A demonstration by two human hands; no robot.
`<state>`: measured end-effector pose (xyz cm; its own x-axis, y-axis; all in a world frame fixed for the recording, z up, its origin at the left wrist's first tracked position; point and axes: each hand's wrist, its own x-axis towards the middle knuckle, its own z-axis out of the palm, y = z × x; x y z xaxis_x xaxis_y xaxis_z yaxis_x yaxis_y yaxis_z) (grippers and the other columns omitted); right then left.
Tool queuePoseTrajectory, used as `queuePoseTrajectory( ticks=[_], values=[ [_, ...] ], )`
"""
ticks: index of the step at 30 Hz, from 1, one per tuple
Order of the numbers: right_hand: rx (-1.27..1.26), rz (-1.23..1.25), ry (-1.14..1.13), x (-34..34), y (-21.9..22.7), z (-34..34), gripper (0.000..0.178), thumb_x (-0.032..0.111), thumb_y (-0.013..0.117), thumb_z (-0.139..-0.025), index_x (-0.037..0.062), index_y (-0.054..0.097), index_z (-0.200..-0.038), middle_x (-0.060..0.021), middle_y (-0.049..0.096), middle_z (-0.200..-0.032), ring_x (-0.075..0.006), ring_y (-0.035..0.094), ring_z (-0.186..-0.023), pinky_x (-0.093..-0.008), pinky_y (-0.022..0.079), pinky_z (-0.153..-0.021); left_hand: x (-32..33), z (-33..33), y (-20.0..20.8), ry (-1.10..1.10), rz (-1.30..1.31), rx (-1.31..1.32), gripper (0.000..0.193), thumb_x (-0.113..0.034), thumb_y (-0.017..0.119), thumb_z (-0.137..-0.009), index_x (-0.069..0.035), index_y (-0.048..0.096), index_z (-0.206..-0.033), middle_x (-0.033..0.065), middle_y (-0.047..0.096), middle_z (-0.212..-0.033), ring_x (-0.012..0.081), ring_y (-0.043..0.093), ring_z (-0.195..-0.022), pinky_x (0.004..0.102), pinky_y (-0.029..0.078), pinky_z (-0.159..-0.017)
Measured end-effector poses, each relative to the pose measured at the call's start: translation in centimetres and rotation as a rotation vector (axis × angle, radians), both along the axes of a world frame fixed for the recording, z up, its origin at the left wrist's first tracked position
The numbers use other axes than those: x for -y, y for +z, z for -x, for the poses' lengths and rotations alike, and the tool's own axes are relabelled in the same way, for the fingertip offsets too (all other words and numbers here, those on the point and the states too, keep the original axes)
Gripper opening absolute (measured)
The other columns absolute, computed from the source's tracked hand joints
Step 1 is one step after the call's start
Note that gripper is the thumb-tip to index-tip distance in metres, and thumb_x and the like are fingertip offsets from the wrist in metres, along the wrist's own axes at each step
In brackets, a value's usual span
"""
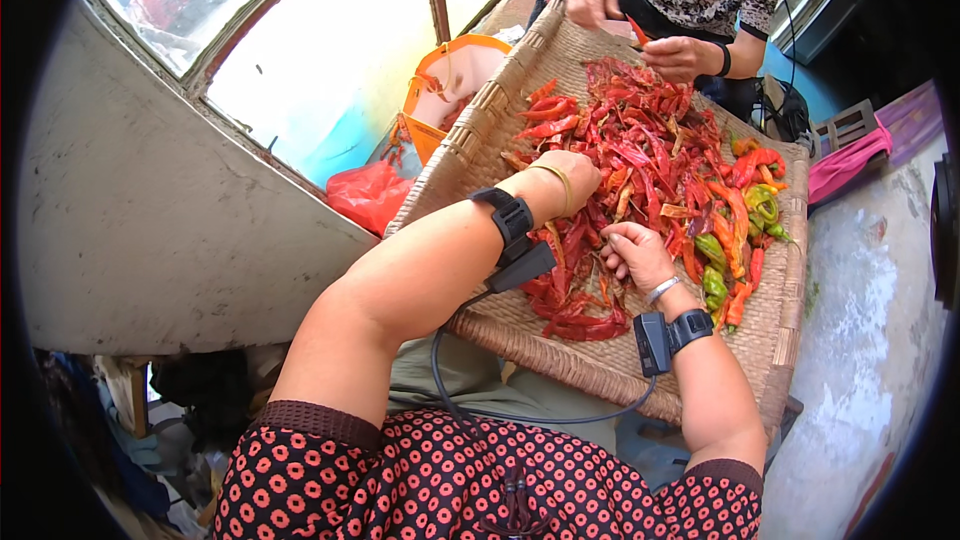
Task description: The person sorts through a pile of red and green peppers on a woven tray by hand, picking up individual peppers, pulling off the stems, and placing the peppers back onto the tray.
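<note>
A heap of red chili peppers (645, 145), many wrinkled and dry-looking, lies on a woven tray (480, 165) in front of me. My left hand (570, 180) reaches over the heap's left side with its fingers curled down; the back of the hand hides whatever they grip. Close by, at the near side of the heap, my right hand (640, 255) has thumb and forefinger pinched together. What sits in that pinch is too small to make out. Green peppers (714, 260) and orange ones lie to the right of this hand.
Across the tray, another person's hands (680, 58) hold a red pepper. An orange bucket (428, 135) with peppers inside stands beyond the left edge, near a red plastic bag (368, 195). A wall (170, 200) with windows borders the left. Cables run from my wrist straps across my lap.
</note>
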<state>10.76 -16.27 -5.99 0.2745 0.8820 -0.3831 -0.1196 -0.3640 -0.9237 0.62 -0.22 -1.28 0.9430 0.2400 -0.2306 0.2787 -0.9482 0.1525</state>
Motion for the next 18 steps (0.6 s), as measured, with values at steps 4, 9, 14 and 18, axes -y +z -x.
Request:
queuePoseTrajectory(
  ticks=[4, 9, 14, 18],
  values=[
    [0.028, 0.007, 0.000, 0.11, 0.17, -0.03, 0.019, 0.013, 0.048, -0.083, 0.0004, 0.054, -0.095, -0.0041, 0.057, -0.069, -0.0064, 0.052, -0.053, -0.0163, 0.041, -0.042, 0.26, -0.12, 0.41, -0.002, -0.017, -0.017, 0.022, -0.017, 0.059, -0.070, -0.002, 0.060, -0.085, 0.0135, 0.060, -0.087, 0.0258, 0.058, -0.083, 0.0342, 0.047, -0.070],
    [0.053, 0.008, 0.012, -0.11, 0.04, 0.08, 0.018, 0.012, 0.046, -0.083, 0.0011, 0.054, -0.095, -0.0040, 0.057, -0.070, -0.0066, 0.051, -0.052, -0.0171, 0.041, -0.042, -0.06, -0.05, -0.47, -0.018, -0.045, 0.004, 0.022, -0.019, 0.059, -0.070, -0.002, 0.059, -0.085, 0.0133, 0.060, -0.086, 0.0256, 0.058, -0.081, 0.0342, 0.047, -0.069],
    [0.049, 0.005, 0.005, 0.14, 0.08, -0.15, 0.019, 0.013, 0.047, -0.083, 0.0012, 0.054, -0.095, -0.0037, 0.057, -0.070, -0.0061, 0.051, -0.052, -0.0167, 0.041, -0.041, 0.26, -0.17, 0.01, -0.015, -0.039, -0.005, 0.022, -0.019, 0.058, -0.070, -0.002, 0.059, -0.084, 0.0137, 0.060, -0.085, 0.0260, 0.059, -0.079, 0.0342, 0.048, -0.067],
    [0.053, 0.017, 0.008, 0.07, 0.11, -0.08, 0.019, 0.013, 0.048, -0.082, 0.0006, 0.054, -0.096, -0.0040, 0.057, -0.070, -0.0066, 0.052, -0.053, -0.0173, 0.042, -0.042, 0.37, -0.28, 0.26, -0.037, -0.058, -0.029, 0.021, -0.018, 0.057, -0.071, -0.002, 0.059, -0.085, 0.0136, 0.059, -0.086, 0.0255, 0.059, -0.080, 0.0343, 0.048, -0.067]
  ],
)
